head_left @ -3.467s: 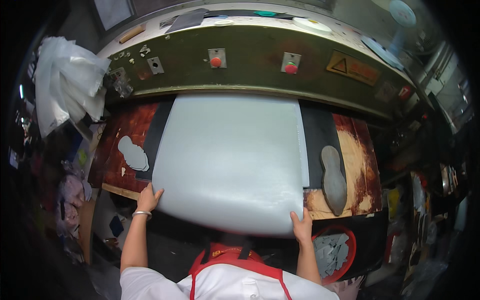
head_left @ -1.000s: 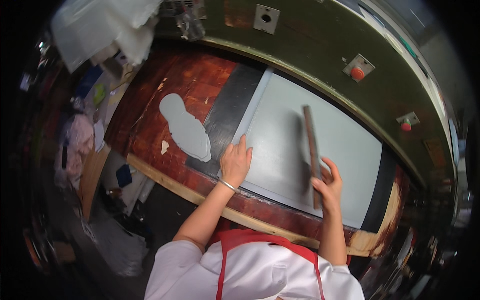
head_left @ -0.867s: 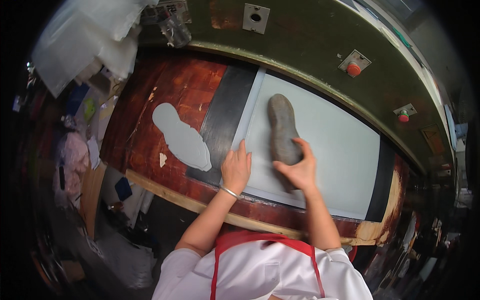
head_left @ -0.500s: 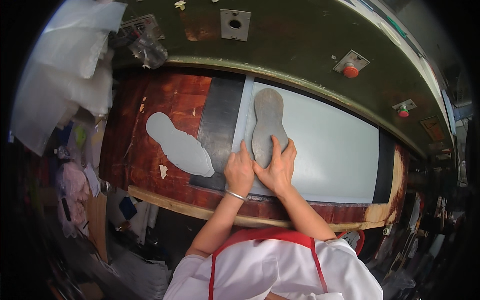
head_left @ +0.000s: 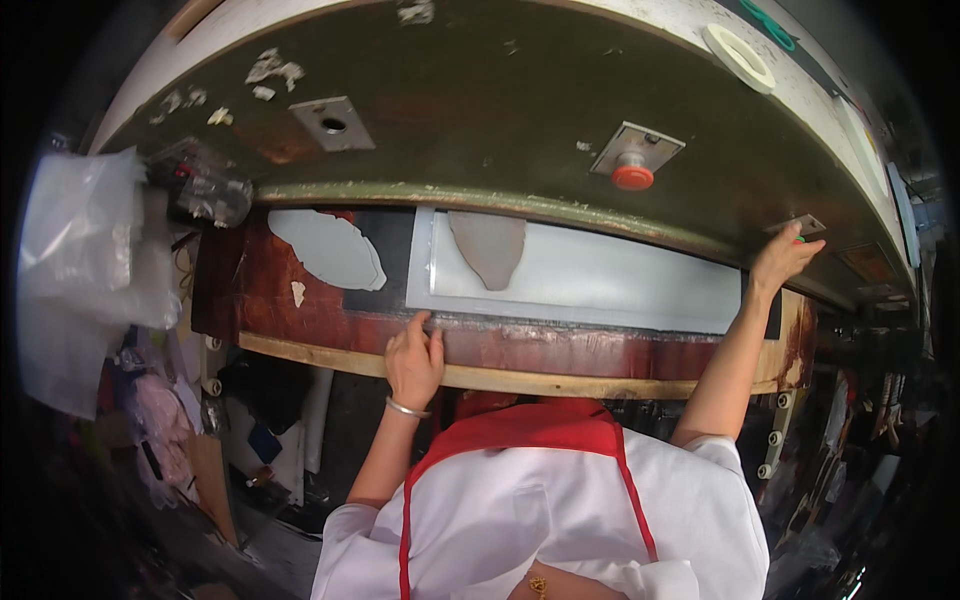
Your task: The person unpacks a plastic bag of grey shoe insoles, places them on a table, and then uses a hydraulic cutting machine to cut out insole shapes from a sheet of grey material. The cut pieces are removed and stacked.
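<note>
My right hand (head_left: 785, 258) reaches to the far right and touches a small green-edged button (head_left: 799, 239) on the machine's front; its fingers are apart and grip nothing. At the table's front, my left hand (head_left: 414, 362) rests with fingers stretched toward the board's near edge, a metal bangle on its wrist. Neither hand touches the grey-brown sole-shaped piece (head_left: 488, 252), which lies on the pale grey sheet (head_left: 620, 278). The green machine beam (head_left: 480, 120) hides that piece's far part. To the left lie light grey sole-shaped pieces (head_left: 330, 250), apparently stacked.
A red push button (head_left: 632, 172) sticks out of the beam, left of my right hand. A roll of tape (head_left: 740, 57) sits on top of the machine. Clear plastic sheets (head_left: 95, 270) hang at the left. A wooden strip (head_left: 560, 380) edges the table.
Both hands have let go of the grey-brown sole-shaped piece. My right hand has moved far right to the button, my left back to the table's front. The beam now covers more of the table.
</note>
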A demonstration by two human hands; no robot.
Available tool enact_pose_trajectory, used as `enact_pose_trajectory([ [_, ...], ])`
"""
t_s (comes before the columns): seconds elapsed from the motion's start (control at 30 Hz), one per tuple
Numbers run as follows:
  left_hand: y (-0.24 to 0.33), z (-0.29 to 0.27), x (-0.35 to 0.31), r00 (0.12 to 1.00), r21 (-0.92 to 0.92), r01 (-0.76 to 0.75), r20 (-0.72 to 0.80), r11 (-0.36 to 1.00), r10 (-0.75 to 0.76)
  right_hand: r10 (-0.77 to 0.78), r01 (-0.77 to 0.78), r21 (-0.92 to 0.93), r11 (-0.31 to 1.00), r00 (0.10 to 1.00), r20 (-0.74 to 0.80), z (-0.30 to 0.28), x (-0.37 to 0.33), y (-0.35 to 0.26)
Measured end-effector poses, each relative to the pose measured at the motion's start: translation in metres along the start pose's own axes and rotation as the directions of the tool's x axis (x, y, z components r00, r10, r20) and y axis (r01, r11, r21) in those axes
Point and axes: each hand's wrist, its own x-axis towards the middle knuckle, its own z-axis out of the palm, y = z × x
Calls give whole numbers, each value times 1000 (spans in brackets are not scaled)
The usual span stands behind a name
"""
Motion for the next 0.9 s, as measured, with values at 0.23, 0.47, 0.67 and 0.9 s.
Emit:
enact_pose_trajectory([
  [0.23,-4,31,93,980,-78,-71,-190,994,55,25,-23,87,996,999,-22,24,-3,2],
  [0.47,3,23,88,985,-57,-7,-174,998,-3,139,-191,148,970,942,304,-28,-97,-12],
  [0.67,-6,26,77,994,-85,-17,-105,996,8,1,-180,207,962,755,656,-63,-190,15],
  [0.9,-3,10,11,992,-43,-22,-121,999,17,-18,40,-15,999,710,704,-97,-205,-14],
])
